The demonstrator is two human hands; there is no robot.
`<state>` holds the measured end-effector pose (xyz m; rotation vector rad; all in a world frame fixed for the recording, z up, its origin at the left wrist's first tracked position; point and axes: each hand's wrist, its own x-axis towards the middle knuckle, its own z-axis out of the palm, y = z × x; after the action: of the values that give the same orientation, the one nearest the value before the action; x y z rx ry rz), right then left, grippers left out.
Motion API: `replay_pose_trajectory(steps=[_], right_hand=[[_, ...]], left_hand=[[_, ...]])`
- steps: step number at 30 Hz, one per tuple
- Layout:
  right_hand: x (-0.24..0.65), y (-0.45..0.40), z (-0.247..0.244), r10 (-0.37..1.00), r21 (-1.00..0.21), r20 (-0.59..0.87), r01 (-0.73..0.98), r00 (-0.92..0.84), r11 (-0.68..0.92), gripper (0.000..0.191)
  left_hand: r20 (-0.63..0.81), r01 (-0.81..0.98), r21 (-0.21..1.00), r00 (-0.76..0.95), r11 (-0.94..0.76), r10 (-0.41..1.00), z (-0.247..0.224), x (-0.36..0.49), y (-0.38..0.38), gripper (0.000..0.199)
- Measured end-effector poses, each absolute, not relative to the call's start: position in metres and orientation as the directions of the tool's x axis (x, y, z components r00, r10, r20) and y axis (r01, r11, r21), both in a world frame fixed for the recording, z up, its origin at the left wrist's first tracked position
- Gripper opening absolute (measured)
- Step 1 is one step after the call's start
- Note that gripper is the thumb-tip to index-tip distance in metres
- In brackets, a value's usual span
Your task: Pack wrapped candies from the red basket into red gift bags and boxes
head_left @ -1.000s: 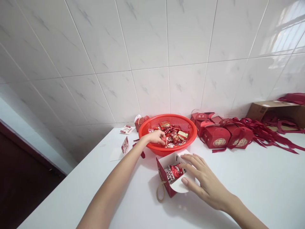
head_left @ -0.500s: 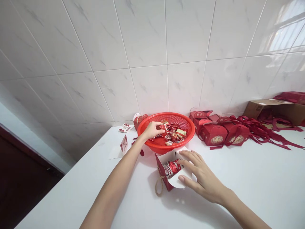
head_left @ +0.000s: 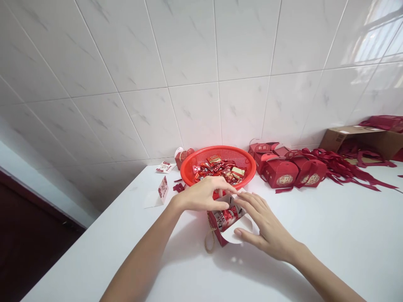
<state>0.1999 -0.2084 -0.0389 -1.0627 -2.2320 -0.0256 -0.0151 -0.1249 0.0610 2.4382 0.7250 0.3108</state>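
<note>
A small red gift box (head_left: 217, 228) stands on the white table with its top flaps up, a white rounded flap (head_left: 234, 235) facing me and a twine loop on its left side. Red-and-white wrapped candies (head_left: 227, 216) lie inside it. My left hand (head_left: 204, 193) hovers over the box's far left edge, fingers bent, with what looks like a red wrapped candy partly showing between thumb and fingers. My right hand (head_left: 267, 226) rests along the box's right side, fingers outstretched and spread, the thumb touching the white flap.
Behind the box is a red plastic basket (head_left: 185, 170) holding many wrapped candies. Several closed red boxes (head_left: 285, 173) stand to the right, beside red ribbons (head_left: 336, 167) and a cardboard box (head_left: 336, 140). Printed cards (head_left: 165, 167) lie on the left; a tiled wall rises behind.
My left hand has come out of the basket toward me and is now above the gift box. My right hand has stayed at the box.
</note>
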Motion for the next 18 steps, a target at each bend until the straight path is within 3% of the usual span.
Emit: replay_pose_trajectory(steps=[5, 10, 15, 18], right_hand=[[0.205, -0.207, -0.041, 0.655, -0.212, 0.616, 0.709, -0.438, 0.673, 0.053], [0.209, -0.205, -0.042, 0.653, -0.210, 0.629, 0.717, -0.421, 0.665, 0.057], [0.212, -0.204, -0.044, 0.701, -0.286, 0.643, 0.752, -0.308, 0.593, 0.066], [0.212, -0.204, -0.045, 0.708, -0.340, 0.650, 0.727, -0.276, 0.596, 0.063]], left_hand=[[-0.083, 0.558, 0.489, 0.795, -0.671, 0.601, 0.063, -0.028, -0.127, 0.027], [-0.222, 0.617, 0.471, 0.774, -0.630, 0.592, 0.071, -0.046, -0.132, 0.046], [-0.258, 0.630, 0.427, 0.773, -0.649, 0.580, 0.074, -0.060, -0.127, 0.065], [-0.268, 0.607, 0.431, 0.792, -0.668, 0.548, 0.073, -0.062, -0.127, 0.076]])
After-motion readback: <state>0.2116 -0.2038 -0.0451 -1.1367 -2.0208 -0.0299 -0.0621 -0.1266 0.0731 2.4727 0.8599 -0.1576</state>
